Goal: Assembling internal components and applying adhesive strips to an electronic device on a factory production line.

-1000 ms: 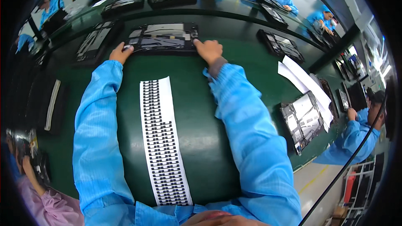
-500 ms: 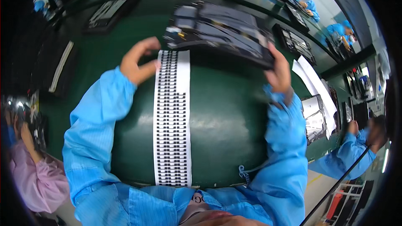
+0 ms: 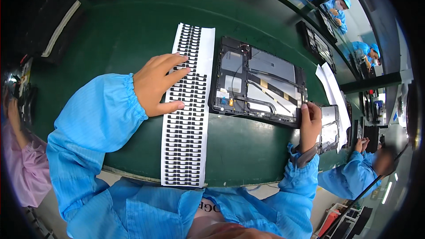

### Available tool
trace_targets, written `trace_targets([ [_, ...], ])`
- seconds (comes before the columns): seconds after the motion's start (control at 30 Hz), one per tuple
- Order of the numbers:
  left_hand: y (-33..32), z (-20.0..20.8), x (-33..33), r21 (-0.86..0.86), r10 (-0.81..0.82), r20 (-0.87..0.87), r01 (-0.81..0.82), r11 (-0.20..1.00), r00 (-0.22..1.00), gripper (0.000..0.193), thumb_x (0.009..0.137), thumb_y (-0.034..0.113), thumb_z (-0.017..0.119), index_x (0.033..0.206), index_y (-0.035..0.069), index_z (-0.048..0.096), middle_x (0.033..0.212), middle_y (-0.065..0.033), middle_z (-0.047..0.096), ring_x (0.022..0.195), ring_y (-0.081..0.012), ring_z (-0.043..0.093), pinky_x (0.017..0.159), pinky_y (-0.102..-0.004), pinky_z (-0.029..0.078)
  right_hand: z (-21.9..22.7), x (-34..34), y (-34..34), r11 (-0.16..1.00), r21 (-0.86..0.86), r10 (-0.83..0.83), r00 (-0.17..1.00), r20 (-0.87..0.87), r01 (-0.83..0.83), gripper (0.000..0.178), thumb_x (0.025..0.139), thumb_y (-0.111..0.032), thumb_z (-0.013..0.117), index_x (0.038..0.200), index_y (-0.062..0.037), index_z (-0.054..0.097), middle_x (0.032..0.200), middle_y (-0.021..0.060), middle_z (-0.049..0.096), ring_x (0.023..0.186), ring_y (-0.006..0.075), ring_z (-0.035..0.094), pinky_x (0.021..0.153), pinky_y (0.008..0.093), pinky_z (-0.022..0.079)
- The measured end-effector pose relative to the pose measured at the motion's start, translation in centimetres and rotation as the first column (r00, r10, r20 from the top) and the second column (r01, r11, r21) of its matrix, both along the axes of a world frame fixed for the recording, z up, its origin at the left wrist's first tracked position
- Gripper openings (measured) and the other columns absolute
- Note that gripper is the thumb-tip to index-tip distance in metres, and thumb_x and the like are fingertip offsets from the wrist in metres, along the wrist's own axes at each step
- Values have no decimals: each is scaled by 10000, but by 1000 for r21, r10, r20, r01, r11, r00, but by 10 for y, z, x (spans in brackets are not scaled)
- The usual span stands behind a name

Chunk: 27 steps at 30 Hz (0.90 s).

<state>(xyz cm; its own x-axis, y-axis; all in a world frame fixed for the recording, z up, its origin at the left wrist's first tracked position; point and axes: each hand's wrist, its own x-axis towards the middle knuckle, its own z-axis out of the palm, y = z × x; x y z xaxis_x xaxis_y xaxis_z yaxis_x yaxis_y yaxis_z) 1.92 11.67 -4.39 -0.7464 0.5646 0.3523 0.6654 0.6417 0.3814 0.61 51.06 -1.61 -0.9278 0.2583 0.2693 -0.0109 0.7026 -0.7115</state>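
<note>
- where the fisheye bends the rim, the far corners of the green desk (image 3: 133, 40) go dark, and the black trays along its left and top edges are too dim to make out.
- left hand (image 3: 158, 84) lies flat on the white sticker sheet (image 3: 188, 106), fingers spread over the rows of black die-cut pieces; its grip is released, pressing rather than clasping.
- the sheet's near end reaches the desk's front edge, just above the blue sleeves.
- right hand (image 3: 310, 124) pinches the right edge of the opened tablet back (image 3: 259, 84), fingers curled on its frame; the thumb is hidden behind it.
- the tablet lies flat on the desk just right of the sheet, its shell holding a silver plate, thin black cables and a small board at the lower left.
- a second opened device (image 3: 330, 128) sits partly hidden behind the right hand.
- white papers (image 3: 332, 88) lie beyond it; co-workers in blue sit at the right rim, small and blurred.
</note>
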Motion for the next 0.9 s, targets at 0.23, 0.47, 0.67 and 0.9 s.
trace_targets([
  [0.23, 9, 0, 9, -4, -98, 15, 98, 995, 995, 653, 658, 278, 669, 1172, -41, 424, 1272, -228, 347, 1186, -389, 321, 970, -482, 255, 36, 6, -112, 816, 348, 540, 824, -173, -462, 134, 670, -29, 640, 795, -8, 596, 940, 129, 563, 938, 283, 498, 820, 361, 389],
  [0.47, 14, 4, 6, -57, -72, 44, 74, 996, 996, 668, 661, 301, 672, 1181, -37, 424, 1279, -212, 351, 1217, -361, 303, 989, -479, 243, 1, -22, -195, 580, 633, 723, 682, -111, -513, 45, 633, -29, 611, 663, -5, 632, 963, 113, 567, 927, 289, 479, 800, 381, 375],
  [0.67, 15, 3, 4, -110, -103, 92, 113, 988, 990, 706, 643, 284, 683, 1207, -31, 400, 1294, -214, 325, 1223, -368, 286, 999, -478, 228, -11, -23, -204, 633, 586, 702, 693, -160, -506, 50, 594, -24, 593, 624, 13, 610, 945, 95, 573, 926, 276, 472, 793, 384, 351],
  [0.9, 17, 8, 1, -170, -80, 84, 93, 981, 993, 680, 677, 307, 658, 1210, -29, 403, 1289, -204, 341, 1225, -360, 286, 1011, -461, 219, -4, -25, -193, 749, 274, 662, 696, -279, -603, 33, 646, -27, 598, 667, -3, 607, 919, 96, 582, 893, 279, 500, 776, 361, 398],
])
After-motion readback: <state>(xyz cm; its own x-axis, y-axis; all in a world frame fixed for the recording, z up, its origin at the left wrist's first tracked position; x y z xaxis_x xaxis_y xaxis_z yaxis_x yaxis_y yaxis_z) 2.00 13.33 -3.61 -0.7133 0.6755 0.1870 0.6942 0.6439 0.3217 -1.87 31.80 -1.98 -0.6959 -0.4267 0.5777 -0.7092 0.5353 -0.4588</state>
